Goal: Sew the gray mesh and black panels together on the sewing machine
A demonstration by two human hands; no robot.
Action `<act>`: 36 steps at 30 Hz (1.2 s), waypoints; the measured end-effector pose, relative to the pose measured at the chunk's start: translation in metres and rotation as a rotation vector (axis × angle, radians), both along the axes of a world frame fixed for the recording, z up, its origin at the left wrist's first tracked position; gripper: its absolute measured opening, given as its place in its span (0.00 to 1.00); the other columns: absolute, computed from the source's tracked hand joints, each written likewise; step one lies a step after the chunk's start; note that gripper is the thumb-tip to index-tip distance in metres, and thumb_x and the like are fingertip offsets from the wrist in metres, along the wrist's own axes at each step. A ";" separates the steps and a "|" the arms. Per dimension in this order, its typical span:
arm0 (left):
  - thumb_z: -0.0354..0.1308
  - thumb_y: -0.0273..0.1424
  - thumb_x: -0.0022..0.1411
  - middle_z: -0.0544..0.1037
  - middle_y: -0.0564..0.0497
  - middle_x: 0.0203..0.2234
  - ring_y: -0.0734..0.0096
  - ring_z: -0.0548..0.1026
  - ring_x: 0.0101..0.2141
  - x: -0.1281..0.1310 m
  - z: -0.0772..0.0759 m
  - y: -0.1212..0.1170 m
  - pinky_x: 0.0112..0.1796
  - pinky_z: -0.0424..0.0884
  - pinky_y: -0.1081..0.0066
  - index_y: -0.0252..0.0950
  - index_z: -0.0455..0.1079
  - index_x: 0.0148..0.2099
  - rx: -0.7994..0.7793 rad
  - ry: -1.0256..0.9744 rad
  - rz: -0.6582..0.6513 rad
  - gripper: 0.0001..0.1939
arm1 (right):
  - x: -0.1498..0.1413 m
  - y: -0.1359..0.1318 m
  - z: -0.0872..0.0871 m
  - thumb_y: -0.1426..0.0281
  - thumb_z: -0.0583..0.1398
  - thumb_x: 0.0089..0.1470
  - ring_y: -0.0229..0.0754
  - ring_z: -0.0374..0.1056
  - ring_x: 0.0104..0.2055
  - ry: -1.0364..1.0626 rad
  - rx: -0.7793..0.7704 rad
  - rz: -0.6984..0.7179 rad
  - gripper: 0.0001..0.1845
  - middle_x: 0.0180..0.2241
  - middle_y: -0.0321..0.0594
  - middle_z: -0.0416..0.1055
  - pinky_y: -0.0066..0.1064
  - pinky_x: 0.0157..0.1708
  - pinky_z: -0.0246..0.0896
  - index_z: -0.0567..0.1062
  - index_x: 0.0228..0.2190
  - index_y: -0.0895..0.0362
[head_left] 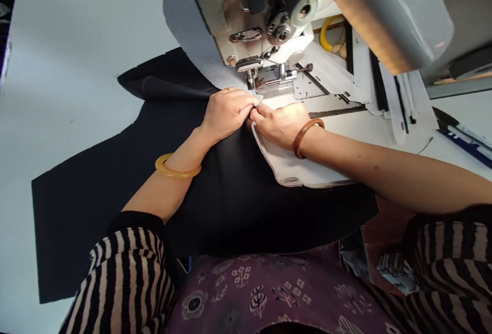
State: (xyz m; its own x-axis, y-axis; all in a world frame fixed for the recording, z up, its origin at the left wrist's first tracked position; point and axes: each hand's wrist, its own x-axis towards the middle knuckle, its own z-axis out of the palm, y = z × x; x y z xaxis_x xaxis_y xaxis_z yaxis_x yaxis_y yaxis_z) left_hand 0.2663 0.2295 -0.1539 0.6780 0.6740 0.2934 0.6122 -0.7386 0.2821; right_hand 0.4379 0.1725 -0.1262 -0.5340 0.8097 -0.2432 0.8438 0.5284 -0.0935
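Black fabric (96, 154) with a pale backing lies over the table and hangs toward my lap. My left hand (227, 113) is closed on its edge just in front of the sewing machine's needle area (251, 79). Close beside it, my right hand (282, 123) pinches the same edge, where the light underside (303, 165) folds up. The fingertips of both hands nearly meet, and the exact grip between them is partly hidden. A grey ribbed fabric strip (192, 32) runs from behind the machine head toward the needle.
The sewing machine head (230, 11) stands over the work, with a grey cylindrical housing (395, 11) at right. White and black strips (369, 72) lie right of the needle, near a yellow ring-shaped object (326, 34). Pens (467, 142) rest at the far right on the white table (69, 52).
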 end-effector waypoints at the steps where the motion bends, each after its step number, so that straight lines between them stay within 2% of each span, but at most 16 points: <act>1: 0.50 0.27 0.66 0.83 0.50 0.40 0.64 0.79 0.42 0.001 -0.001 0.002 0.46 0.73 0.64 0.39 0.79 0.43 0.002 0.003 0.004 0.15 | 0.000 0.000 0.001 0.75 0.36 0.64 0.52 0.71 0.38 -0.014 0.002 -0.019 0.30 0.53 0.59 0.70 0.39 0.32 0.60 0.66 0.58 0.62; 9: 0.47 0.29 0.67 0.81 0.50 0.34 0.61 0.77 0.39 0.005 -0.008 0.013 0.42 0.72 0.61 0.39 0.78 0.38 0.062 0.061 0.010 0.17 | -0.002 0.004 0.001 0.73 0.38 0.65 0.46 0.71 0.36 -0.077 0.057 -0.091 0.28 0.56 0.53 0.70 0.34 0.31 0.53 0.68 0.58 0.58; 13: 0.47 0.28 0.66 0.81 0.49 0.34 0.60 0.77 0.39 0.003 -0.009 0.011 0.41 0.71 0.61 0.37 0.77 0.38 0.115 0.082 -0.026 0.16 | 0.001 0.005 -0.003 0.66 0.38 0.68 0.46 0.70 0.40 -0.036 0.064 -0.067 0.28 0.55 0.49 0.72 0.33 0.31 0.51 0.71 0.55 0.57; 16: 0.48 0.29 0.65 0.81 0.48 0.34 0.60 0.77 0.38 0.002 -0.007 0.008 0.40 0.71 0.62 0.37 0.76 0.36 0.126 0.115 -0.061 0.14 | 0.004 0.004 -0.004 0.68 0.37 0.68 0.46 0.70 0.40 -0.009 0.044 -0.012 0.29 0.55 0.50 0.72 0.33 0.30 0.50 0.71 0.55 0.57; 21: 0.49 0.30 0.67 0.80 0.47 0.37 0.60 0.77 0.40 0.000 -0.002 0.005 0.40 0.71 0.63 0.37 0.74 0.36 0.108 0.143 -0.055 0.12 | 0.005 0.006 -0.007 0.70 0.37 0.67 0.46 0.70 0.39 0.028 0.040 0.039 0.28 0.52 0.51 0.73 0.34 0.32 0.54 0.71 0.54 0.59; 25: 0.50 0.30 0.66 0.81 0.48 0.38 0.62 0.77 0.40 -0.004 -0.001 0.006 0.40 0.71 0.64 0.39 0.75 0.39 0.150 0.150 -0.042 0.11 | 0.008 0.006 -0.008 0.73 0.37 0.66 0.48 0.71 0.41 0.041 0.042 0.082 0.28 0.54 0.53 0.71 0.37 0.34 0.59 0.68 0.57 0.60; 28: 0.50 0.27 0.65 0.82 0.51 0.40 0.64 0.78 0.41 -0.007 0.002 0.008 0.42 0.72 0.65 0.42 0.77 0.42 0.169 0.104 -0.055 0.13 | 0.009 0.005 -0.008 0.74 0.36 0.66 0.49 0.72 0.42 0.047 0.052 0.124 0.28 0.49 0.55 0.73 0.39 0.35 0.60 0.68 0.55 0.62; 32: 0.51 0.26 0.65 0.83 0.52 0.42 0.63 0.79 0.42 -0.009 0.004 0.008 0.43 0.73 0.63 0.44 0.78 0.43 0.174 0.095 -0.049 0.14 | 0.010 0.003 -0.006 0.75 0.39 0.65 0.51 0.72 0.41 0.053 0.028 0.116 0.25 0.38 0.50 0.76 0.39 0.36 0.61 0.68 0.54 0.63; 36: 0.50 0.27 0.66 0.82 0.52 0.43 0.63 0.78 0.42 -0.010 0.001 0.007 0.43 0.74 0.63 0.45 0.78 0.45 0.179 0.113 -0.045 0.15 | 0.011 0.002 -0.002 0.76 0.38 0.65 0.51 0.72 0.42 0.046 0.025 0.138 0.25 0.38 0.51 0.75 0.39 0.35 0.60 0.68 0.53 0.64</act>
State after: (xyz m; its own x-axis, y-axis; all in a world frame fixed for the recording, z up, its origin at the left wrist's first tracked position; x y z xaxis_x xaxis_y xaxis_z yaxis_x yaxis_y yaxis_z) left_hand 0.2565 0.2367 -0.1531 0.7419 0.5861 0.3258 0.5977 -0.7982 0.0750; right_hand 0.4493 0.1747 -0.1284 -0.6506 0.7337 -0.1963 0.7584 0.6414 -0.1161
